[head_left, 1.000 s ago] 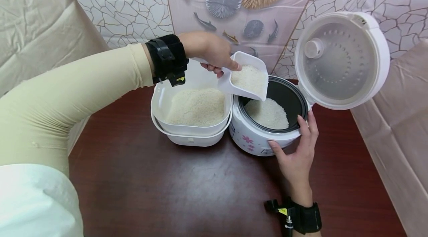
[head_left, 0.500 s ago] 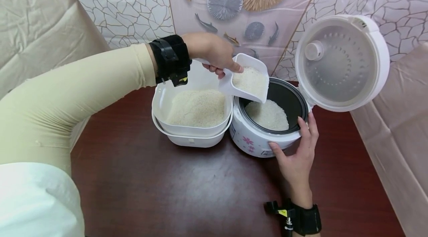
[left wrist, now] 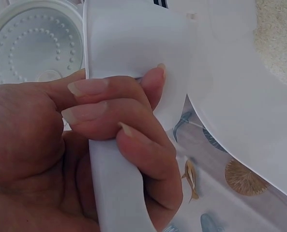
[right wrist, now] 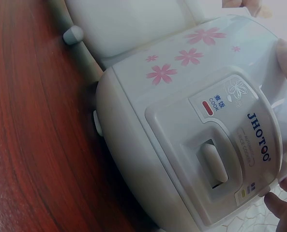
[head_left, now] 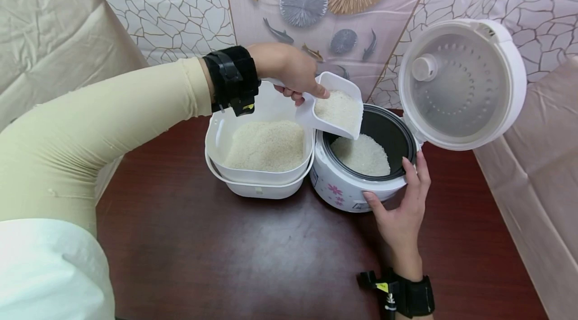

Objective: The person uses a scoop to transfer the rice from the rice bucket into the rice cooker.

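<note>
My left hand [head_left: 293, 71] grips the handle of a white plastic scoop [head_left: 304, 114], its fingers curled round it in the left wrist view. Rice [head_left: 338, 109] fills much of the scoop, whose front lip hangs over the left rim of a white rice cooker [head_left: 325, 172]. Inside the cooker's dark inner pot [head_left: 390, 134] lies a mound of rice [head_left: 361, 154]. My right hand [head_left: 402, 214] rests against the cooker's near right side, thumb on the front wall and fingertips at the rim. Pink flowers and a cook switch [right wrist: 213, 162] show on the cooker in the right wrist view.
Left of the cooker stands a white bin [head_left: 259, 177] partly filled with rice [head_left: 266, 147], close beside it. The cooker's lid [head_left: 460, 84] is raised at the back right. A dark red-brown table [head_left: 235, 255] lies beneath, with a patterned backdrop [head_left: 180, 4] behind.
</note>
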Motion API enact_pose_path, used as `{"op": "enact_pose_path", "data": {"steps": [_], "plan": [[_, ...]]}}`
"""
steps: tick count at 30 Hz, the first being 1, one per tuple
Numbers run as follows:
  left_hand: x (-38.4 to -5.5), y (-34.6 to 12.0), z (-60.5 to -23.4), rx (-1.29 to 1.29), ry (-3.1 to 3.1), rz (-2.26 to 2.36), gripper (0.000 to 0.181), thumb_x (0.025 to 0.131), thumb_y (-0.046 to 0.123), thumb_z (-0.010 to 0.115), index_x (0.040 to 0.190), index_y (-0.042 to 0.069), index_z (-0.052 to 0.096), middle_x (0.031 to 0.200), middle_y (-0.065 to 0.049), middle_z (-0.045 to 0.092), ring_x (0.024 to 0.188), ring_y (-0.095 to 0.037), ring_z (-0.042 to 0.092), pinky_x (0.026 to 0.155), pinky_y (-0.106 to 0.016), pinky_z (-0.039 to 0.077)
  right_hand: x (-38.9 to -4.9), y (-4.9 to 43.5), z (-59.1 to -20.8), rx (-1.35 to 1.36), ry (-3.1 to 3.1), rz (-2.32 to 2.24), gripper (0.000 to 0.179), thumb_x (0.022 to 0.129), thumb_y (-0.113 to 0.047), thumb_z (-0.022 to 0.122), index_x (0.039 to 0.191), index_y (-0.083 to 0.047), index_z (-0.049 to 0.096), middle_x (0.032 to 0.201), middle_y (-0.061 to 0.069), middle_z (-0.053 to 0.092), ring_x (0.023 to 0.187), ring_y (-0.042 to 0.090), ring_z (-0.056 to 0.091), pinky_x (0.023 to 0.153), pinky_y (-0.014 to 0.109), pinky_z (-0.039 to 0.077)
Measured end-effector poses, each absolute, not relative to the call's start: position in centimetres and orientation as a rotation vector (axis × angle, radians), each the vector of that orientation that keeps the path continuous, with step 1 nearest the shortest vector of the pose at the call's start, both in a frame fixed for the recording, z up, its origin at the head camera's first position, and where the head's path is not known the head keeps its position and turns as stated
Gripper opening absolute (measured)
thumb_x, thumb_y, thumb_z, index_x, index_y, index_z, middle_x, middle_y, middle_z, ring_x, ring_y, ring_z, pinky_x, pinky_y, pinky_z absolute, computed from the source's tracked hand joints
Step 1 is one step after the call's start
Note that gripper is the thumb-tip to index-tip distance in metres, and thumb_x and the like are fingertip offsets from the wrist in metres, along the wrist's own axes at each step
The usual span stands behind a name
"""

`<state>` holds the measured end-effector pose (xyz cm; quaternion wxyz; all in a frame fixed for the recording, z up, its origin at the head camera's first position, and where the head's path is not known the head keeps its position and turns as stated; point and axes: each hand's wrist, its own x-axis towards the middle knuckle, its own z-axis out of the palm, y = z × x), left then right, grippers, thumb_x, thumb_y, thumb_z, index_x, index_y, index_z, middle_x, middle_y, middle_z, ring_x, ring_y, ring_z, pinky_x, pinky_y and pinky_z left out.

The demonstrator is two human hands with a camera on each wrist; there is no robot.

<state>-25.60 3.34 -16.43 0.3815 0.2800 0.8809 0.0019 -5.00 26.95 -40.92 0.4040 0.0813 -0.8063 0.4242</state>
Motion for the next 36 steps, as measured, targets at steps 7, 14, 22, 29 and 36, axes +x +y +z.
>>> {"op": "enact_pose_path", "data": {"steps": [7, 14, 22, 29, 36], "plan": [[-25.51, 3.48, -16.26, 0.712, 2.263, -0.028, 0.055, 0.11, 0.058, 0.042, 0.101, 0.01, 0.068, 0.069, 0.008, 0.051, 0.065, -0.008, 0.047, 0.068, -0.024, 0.042, -4.89, 26.77, -40.56, 0.212, -2.029, 1.08, 0.096, 0.089, -0.066, 0.075, 0.149, 0.004, 0.049, 0.165, 0.028, 0.032, 0.155, 0.04, 0.029, 0.123, 0.054, 0.024], [-25.51, 3.48, -16.22, 0.72, 2.265, -0.033, 0.056, 0.11, 0.058, 0.042, 0.1, 0.01, 0.068, 0.067, 0.009, 0.051, 0.063, -0.008, 0.048, 0.068, -0.024, 0.043, -4.83, 26.75, -40.48, 0.212, -2.025, 1.078, 0.096, 0.09, -0.066, 0.075, 0.149, 0.004, 0.049, 0.165, 0.028, 0.032, 0.155, 0.04, 0.029, 0.123, 0.054, 0.024], [-25.51, 3.58, -16.2, 0.715, 2.259, -0.044, 0.054, 0.11, 0.058, 0.043, 0.098, 0.01, 0.065, 0.071, 0.008, 0.055, 0.063, -0.008, 0.049, 0.068, -0.024, 0.043, -4.83, 26.78, -40.53, 0.215, -2.026, 1.078, 0.096, 0.09, -0.066, 0.075, 0.149, 0.005, 0.049, 0.164, 0.029, 0.033, 0.154, 0.04, 0.029, 0.122, 0.053, 0.025], [-25.43, 3.6, -16.18, 0.71, 2.259, -0.046, 0.054, 0.11, 0.057, 0.043, 0.098, 0.01, 0.064, 0.071, 0.009, 0.054, 0.063, -0.007, 0.049, 0.067, -0.024, 0.043, -4.93, 26.96, -40.77, 0.215, -2.033, 1.077, 0.097, 0.089, -0.067, 0.075, 0.15, 0.004, 0.049, 0.165, 0.028, 0.032, 0.155, 0.039, 0.029, 0.122, 0.054, 0.025], [-25.31, 3.58, -16.14, 0.714, 2.267, -0.043, 0.054, 0.11, 0.057, 0.044, 0.097, 0.01, 0.065, 0.071, 0.008, 0.055, 0.063, -0.008, 0.049, 0.067, -0.024, 0.043, -4.78, 26.75, -40.52, 0.217, -2.017, 1.076, 0.096, 0.089, -0.066, 0.076, 0.148, 0.005, 0.05, 0.164, 0.028, 0.033, 0.154, 0.041, 0.03, 0.122, 0.052, 0.025]]}}
